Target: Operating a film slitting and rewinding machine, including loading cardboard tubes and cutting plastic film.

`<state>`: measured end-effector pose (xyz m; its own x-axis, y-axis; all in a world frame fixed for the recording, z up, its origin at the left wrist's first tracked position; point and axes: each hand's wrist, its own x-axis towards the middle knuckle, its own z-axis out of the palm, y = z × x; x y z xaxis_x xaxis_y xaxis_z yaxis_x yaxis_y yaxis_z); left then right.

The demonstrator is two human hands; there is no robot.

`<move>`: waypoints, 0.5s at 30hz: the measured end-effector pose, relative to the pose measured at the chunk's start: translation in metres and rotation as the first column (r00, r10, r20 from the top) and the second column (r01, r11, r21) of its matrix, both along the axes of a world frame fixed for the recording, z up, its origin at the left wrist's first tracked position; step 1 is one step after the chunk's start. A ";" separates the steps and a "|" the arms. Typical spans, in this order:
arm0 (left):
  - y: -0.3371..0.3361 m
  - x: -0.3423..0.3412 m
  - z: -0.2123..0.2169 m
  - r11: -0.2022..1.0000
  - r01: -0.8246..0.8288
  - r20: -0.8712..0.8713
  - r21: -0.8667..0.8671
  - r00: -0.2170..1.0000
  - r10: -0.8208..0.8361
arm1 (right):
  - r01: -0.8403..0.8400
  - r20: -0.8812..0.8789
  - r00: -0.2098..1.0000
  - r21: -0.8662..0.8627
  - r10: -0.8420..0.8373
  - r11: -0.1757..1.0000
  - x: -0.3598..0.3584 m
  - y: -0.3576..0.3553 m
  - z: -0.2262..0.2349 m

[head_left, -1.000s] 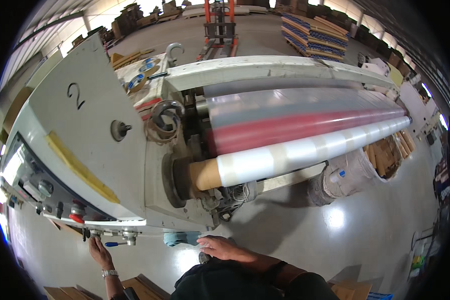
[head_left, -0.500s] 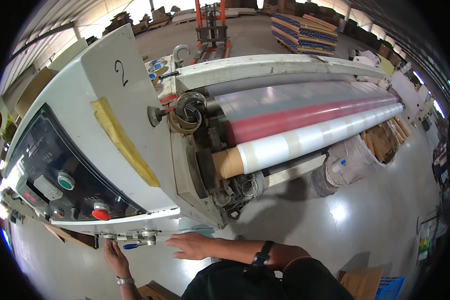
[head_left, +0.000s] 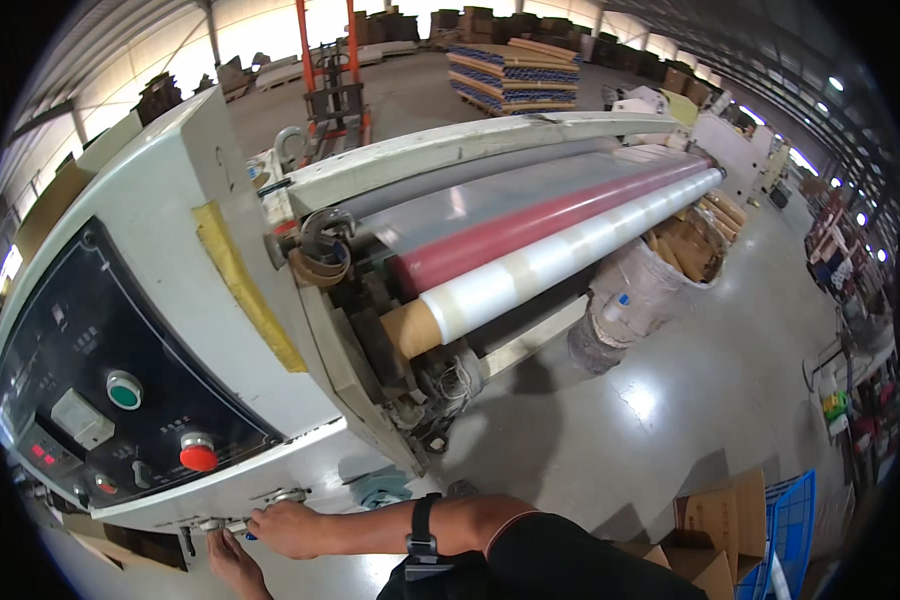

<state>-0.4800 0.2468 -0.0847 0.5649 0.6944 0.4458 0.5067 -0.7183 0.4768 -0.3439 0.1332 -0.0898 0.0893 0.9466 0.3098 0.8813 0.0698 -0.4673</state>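
Grey floor (head_left: 660,420) surrounds a machine (head_left: 450,145) whose white roll (head_left: 570,252) is already wound on its core (head_left: 410,330); what remains is unclear. Along the lower edge of the cabinet (head_left: 160,230), left hand (head_left: 236,568) meets a knob (head_left: 210,524), right hand (head_left: 288,530) a fitting (head_left: 290,495); either grip's closure I cannot tell.

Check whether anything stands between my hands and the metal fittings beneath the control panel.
Nothing visible does. The left hand has its fingertips at the left metal fitting; the right hand is just below the right metal fitting. Contact is unclear.
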 end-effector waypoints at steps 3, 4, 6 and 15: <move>0.001 0.001 0.005 0.998 0.016 -0.073 -0.056 0.997 -0.020 | 0.008 0.005 1.000 -0.039 -0.007 0.999 -0.003 0.006 0.013; -0.003 -0.003 0.009 0.999 -0.025 -0.163 0.025 0.986 0.029 | -0.010 0.022 1.000 -0.013 0.011 1.000 -0.005 0.006 0.018; -0.015 0.002 0.022 0.992 -0.056 -0.244 0.115 0.966 0.083 | -0.026 0.042 0.999 0.019 0.025 0.999 -0.007 0.014 0.015; -0.021 0.005 0.028 0.994 -0.051 -0.187 0.092 0.980 0.067 | -0.032 0.147 0.989 0.034 0.027 0.999 -0.014 0.034 0.006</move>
